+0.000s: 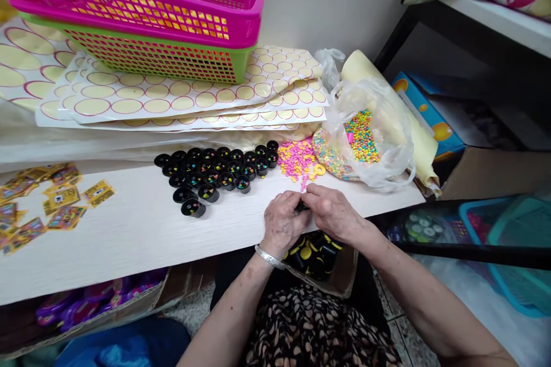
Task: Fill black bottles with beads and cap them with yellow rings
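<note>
My left hand (283, 217) and my right hand (333, 211) meet at the table's front edge, fingers closed around a small black cup (302, 205), mostly hidden by them. A thin pink plastic piece (303, 183) shows just beyond my fingertips; I cannot tell whether I hold it. Beyond lies a heap of pink and yellow candy-like pieces (297, 157) with a yellow ring (319, 170) beside it. Several black cups (210, 176) with coloured beads inside stand grouped to the left. Below my hands, a cardboard box (344, 281) holds black and yellow parts (316, 255).
A clear plastic bag (387, 149) of coloured beads (364, 135) stands on the right. Printed cards (62, 199) lie far left. Stacked pink (253, 14) and green baskets (239, 66) rest on circle-printed sheets (297, 83) at the back. A dark shelf (413, 28) borders the right.
</note>
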Demonstrator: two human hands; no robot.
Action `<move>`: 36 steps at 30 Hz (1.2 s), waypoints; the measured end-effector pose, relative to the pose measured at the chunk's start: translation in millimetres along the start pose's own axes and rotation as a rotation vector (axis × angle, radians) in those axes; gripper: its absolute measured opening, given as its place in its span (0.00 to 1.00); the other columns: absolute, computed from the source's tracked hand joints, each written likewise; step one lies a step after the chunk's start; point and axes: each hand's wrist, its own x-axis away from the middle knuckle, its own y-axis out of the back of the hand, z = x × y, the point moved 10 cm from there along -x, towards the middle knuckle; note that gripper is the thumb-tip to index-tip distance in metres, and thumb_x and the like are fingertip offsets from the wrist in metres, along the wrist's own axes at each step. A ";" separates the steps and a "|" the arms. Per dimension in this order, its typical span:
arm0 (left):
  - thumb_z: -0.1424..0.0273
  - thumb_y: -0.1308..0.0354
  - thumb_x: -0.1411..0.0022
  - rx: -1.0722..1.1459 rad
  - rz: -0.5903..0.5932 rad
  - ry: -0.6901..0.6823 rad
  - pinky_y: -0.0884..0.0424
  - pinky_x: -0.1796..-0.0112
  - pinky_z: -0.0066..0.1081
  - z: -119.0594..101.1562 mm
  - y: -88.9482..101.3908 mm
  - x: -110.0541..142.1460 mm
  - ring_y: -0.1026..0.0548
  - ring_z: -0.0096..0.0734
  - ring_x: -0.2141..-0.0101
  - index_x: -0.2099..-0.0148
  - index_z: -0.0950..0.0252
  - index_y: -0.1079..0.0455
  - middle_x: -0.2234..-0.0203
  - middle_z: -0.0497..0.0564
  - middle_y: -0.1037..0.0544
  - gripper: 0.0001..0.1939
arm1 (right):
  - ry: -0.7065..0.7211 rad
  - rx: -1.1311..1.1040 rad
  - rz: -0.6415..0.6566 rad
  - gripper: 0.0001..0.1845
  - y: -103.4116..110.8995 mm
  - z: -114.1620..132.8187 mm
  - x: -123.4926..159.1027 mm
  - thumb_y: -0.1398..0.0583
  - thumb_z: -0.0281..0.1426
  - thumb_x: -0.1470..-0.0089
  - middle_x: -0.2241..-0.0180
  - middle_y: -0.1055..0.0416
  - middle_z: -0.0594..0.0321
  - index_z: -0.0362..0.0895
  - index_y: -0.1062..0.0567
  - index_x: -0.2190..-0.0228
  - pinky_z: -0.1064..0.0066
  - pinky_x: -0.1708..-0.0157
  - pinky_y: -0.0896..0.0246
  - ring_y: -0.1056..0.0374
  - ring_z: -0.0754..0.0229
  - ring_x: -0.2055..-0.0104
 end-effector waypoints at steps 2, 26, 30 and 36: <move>0.72 0.43 0.48 -0.016 0.012 0.001 0.36 0.63 0.30 0.0 -0.5 -0.4 0.30 0.32 0.65 0.63 0.62 0.31 0.68 0.48 0.26 0.07 | -0.004 -0.188 -0.036 0.11 3.3 -12.1 -0.2 0.50 0.19 0.49 0.71 0.34 0.60 0.40 0.29 0.70 0.72 0.68 0.44 0.39 0.62 0.68; 0.71 0.37 0.53 0.073 0.004 0.056 0.34 0.62 0.30 7.7 0.1 -1.3 0.30 0.32 0.65 0.64 0.62 0.30 0.69 0.47 0.27 0.10 | -0.280 0.205 0.093 0.16 -12.9 -87.2 -13.0 0.55 0.21 0.45 0.51 0.38 0.51 0.40 0.35 0.56 0.68 0.64 0.41 0.34 0.56 0.60; 0.72 0.38 0.53 0.092 0.014 0.068 0.34 0.62 0.30 6.6 0.5 -1.3 0.30 0.31 0.65 0.66 0.62 0.30 0.68 0.47 0.27 0.09 | -0.364 0.164 0.071 0.17 -21.5 -94.5 -2.4 0.54 0.22 0.44 0.48 0.40 0.48 0.39 0.35 0.54 0.67 0.62 0.40 0.34 0.55 0.57; 0.75 0.39 0.56 0.200 -0.001 0.060 0.33 0.62 0.30 9.2 3.3 -0.3 0.30 0.32 0.64 0.60 0.64 0.30 0.66 0.49 0.28 0.17 | -0.331 -0.154 -0.285 0.14 8.0 -84.4 13.9 0.48 0.29 0.45 0.58 0.31 0.52 0.40 0.34 0.56 0.66 0.62 0.39 0.34 0.56 0.59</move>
